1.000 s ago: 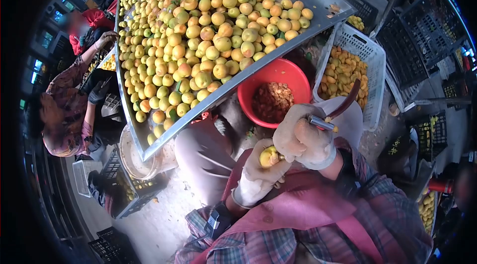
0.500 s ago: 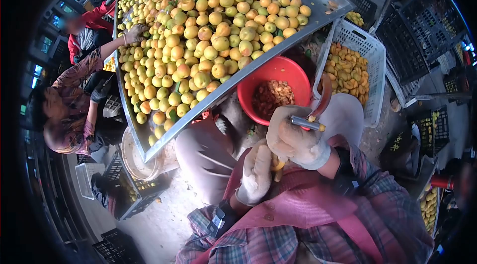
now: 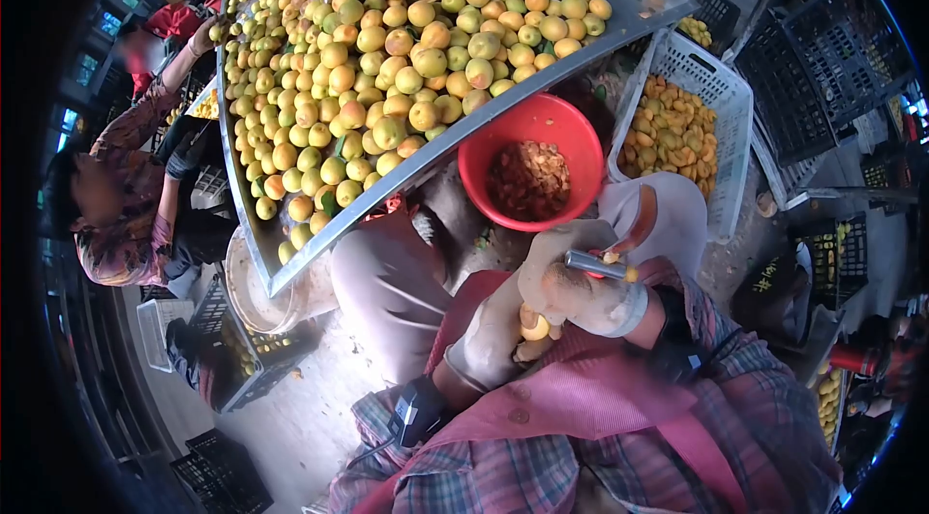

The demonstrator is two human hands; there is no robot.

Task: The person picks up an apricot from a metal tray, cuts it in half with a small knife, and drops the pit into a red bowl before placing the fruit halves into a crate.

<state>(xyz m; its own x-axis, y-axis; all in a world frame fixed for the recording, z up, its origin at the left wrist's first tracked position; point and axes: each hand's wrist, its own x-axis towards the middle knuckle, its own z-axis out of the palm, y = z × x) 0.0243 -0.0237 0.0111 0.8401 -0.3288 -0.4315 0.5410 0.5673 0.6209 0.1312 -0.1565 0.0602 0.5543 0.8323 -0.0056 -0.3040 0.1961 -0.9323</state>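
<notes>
My left hand (image 3: 491,328), in a pale work glove, is closed around an apricot (image 3: 531,324), of which a yellow-orange part shows between the two hands. Right against it, my gloved right hand (image 3: 566,284) grips a curved tool (image 3: 637,222) with a shiny metal tube and a brown, hooked end. Its working tip is hidden by the fingers. Just beyond both hands, a red bowl (image 3: 474,187) contains reddish-brown apricot stones (image 3: 534,175).
A metal-edged table (image 3: 426,148) bears a heap of apricots (image 3: 387,59). At right, a white crate (image 3: 738,141) holds apricot halves (image 3: 668,132). Dark crates (image 3: 794,69) stack behind. A white bucket (image 3: 254,277) stands under the table corner; a co-worker (image 3: 126,214) sits at left.
My left hand has closed in against the right, and more of the apricot shows between them. The co-worker's hand has moved from the heap to the table's far left edge.
</notes>
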